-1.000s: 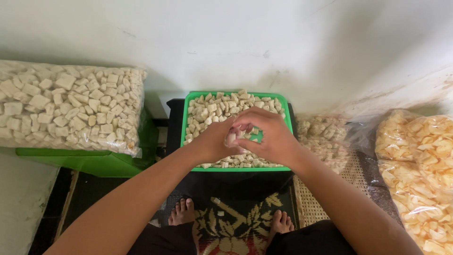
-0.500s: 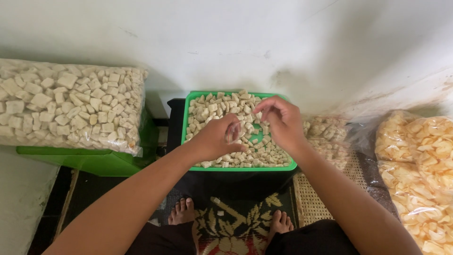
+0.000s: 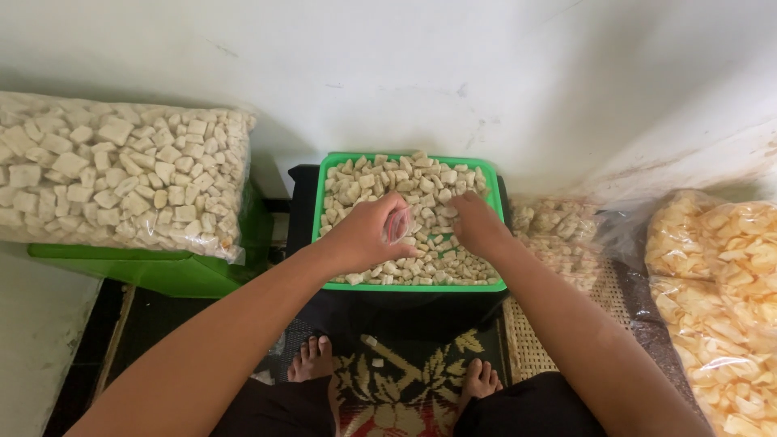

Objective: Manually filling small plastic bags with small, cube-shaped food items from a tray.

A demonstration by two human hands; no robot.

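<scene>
Crackers [image 3: 380, 180] fill the green tray [image 3: 421, 286]; my left hand [image 3: 366, 233] pinches a small clear bag [image 3: 397, 226], my right hand [image 3: 477, 224] rests loosely among pieces mid-tray.

Soft, even daylight; sharp focus, mild shadows, slight wide-angle edge bending.

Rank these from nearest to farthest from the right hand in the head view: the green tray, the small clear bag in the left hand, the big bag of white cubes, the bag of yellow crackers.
1. Green tray: right hand rests in it.
2. Small clear bag: just left, in left hand.
3. Bag of yellow crackers: far right.
4. Big bag of white cubes: far left.
</scene>
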